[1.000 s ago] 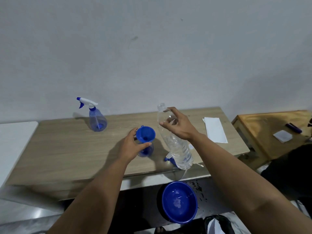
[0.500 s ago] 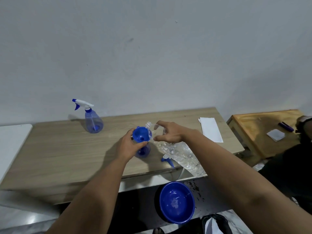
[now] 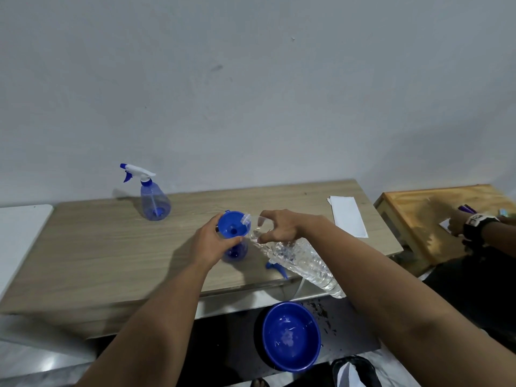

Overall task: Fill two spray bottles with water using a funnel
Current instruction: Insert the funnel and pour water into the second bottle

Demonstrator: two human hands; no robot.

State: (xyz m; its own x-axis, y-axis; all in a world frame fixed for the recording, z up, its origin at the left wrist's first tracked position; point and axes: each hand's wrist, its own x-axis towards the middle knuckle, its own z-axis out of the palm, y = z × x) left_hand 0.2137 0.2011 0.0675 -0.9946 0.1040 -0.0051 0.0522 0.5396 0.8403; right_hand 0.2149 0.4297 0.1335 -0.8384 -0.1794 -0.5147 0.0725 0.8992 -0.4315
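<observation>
A blue funnel (image 3: 231, 226) sits in the neck of an open blue spray bottle (image 3: 236, 252) at the middle of the wooden table (image 3: 111, 255). My left hand (image 3: 208, 243) grips the funnel and bottle neck. My right hand (image 3: 279, 226) holds a clear water bottle (image 3: 296, 259) tilted down, its mouth over the funnel's rim. A loose blue-and-white spray head (image 3: 275, 268) lies on the table under the water bottle. A second spray bottle (image 3: 153, 201) with its trigger head on stands at the back left.
A blue bowl (image 3: 290, 336) sits on the dark floor below the table's front edge, with water drops beside it. White paper (image 3: 349, 216) lies at the table's right. Another person's hand with a watch (image 3: 472, 223) rests on a wooden side table (image 3: 418, 213).
My right hand has tipped the water bottle from nearly upright down to the left until its mouth reaches the funnel. My left hand has stayed on the funnel.
</observation>
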